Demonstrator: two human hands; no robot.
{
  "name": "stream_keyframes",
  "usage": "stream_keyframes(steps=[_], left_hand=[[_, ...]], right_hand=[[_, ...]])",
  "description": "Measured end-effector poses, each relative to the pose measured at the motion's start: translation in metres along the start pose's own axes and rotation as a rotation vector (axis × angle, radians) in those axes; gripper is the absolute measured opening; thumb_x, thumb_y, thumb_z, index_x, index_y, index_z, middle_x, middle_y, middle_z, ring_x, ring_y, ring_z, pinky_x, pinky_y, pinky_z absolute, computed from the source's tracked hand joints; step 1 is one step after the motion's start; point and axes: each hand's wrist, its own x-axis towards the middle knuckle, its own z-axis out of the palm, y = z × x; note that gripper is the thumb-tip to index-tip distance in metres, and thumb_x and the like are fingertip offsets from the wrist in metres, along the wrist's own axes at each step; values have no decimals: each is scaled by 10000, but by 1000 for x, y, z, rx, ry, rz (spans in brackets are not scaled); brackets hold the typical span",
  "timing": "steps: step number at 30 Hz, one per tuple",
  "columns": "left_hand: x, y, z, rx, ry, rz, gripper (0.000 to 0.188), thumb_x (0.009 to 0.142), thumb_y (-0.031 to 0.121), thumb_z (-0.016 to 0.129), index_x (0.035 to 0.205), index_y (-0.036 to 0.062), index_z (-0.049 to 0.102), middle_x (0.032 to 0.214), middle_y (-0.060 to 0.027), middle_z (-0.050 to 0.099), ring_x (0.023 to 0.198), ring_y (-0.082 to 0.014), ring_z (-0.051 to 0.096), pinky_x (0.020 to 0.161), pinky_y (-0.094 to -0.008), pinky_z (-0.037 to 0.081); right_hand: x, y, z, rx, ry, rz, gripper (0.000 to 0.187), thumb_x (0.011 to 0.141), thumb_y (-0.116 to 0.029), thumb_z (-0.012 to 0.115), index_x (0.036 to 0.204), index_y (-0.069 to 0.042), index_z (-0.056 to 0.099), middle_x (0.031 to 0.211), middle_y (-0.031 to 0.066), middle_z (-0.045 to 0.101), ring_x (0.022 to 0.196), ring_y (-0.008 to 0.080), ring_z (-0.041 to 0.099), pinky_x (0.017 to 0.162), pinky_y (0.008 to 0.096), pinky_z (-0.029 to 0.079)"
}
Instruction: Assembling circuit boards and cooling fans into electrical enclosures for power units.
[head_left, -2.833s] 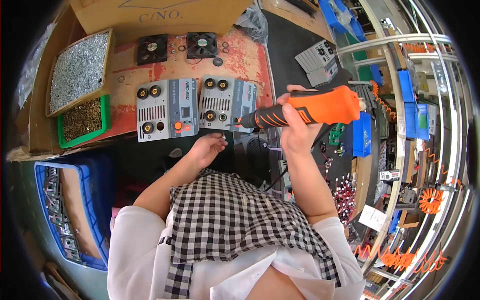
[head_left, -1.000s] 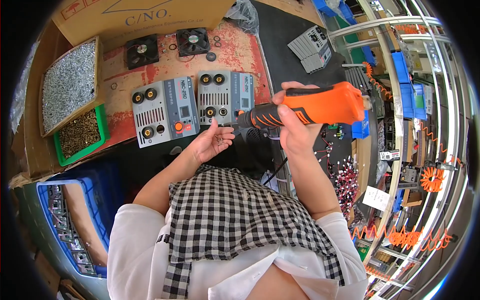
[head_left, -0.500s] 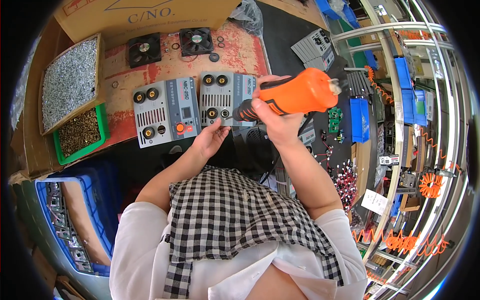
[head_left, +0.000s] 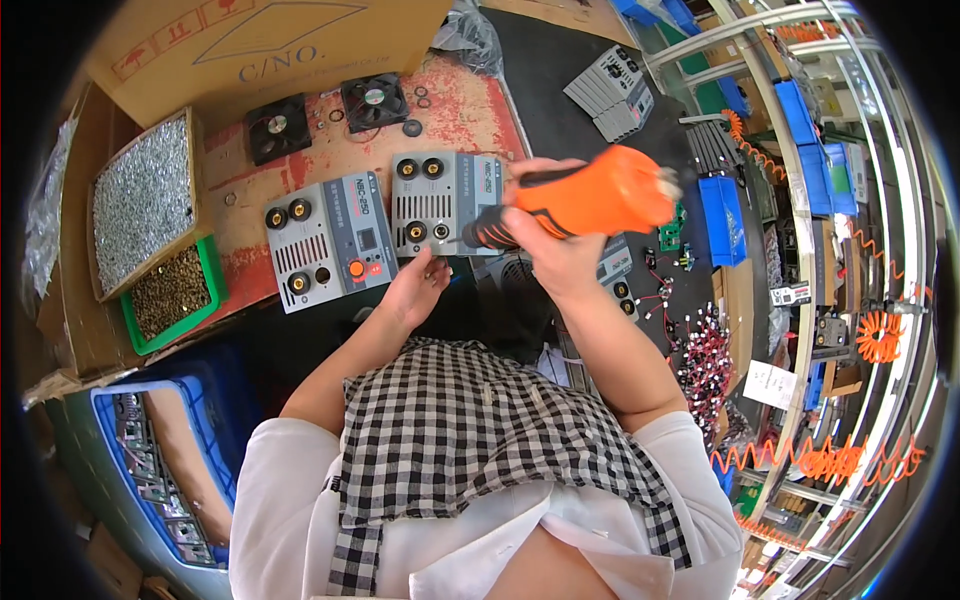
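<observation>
worn red bench | two grey panels | two black fans | green tray, apparently

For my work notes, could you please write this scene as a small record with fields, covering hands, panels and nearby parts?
left hand: at right panel's near edge; contact unclear
right hand: grips orange driver, its bit toward right panel
left panel: beside right panel; orange knob
fans: two, black, beyond panels
box: silver parts
green tray: brass-coloured parts
</observation>
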Motion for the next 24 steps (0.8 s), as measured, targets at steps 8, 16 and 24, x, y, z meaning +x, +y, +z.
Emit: stream_keyframes(steps=[8, 16, 24], left_hand=[[-22, -16, 34, 603, -188, -348, 173, 858, 74, 362, 973, 6, 473, 739, -66, 528, 621, -142, 521, 552, -224, 436], [-1, -73, 115, 753, -420, -527, 87, 846, 107, 452, 880, 44, 501, 768, -75, 587, 628, -143, 575, 521, -205, 454], [20, -142, 139, 625, -494, -807, 36, 779, 80, 558, 769, 59, 529, 731, -55, 567, 613, -119, 530, 514, -180, 421]], right_hand=[[-63, -46, -67, 164, 364, -113, 428, 628, 71, 575, 1001, -29, 390, 946, 137, 509, 747, 169, 532, 693, 328, 434], [-137, -94, -129, 148, 698, -325, 412, 613, 76, 549, 968, -55, 385, 939, 141, 509, 754, 209, 526, 680, 376, 429], [-197, -120, -173, 130, 961, -421, 404, 618, 43, 557, 963, -71, 380, 956, 137, 499, 764, 207, 512, 712, 373, 411]])
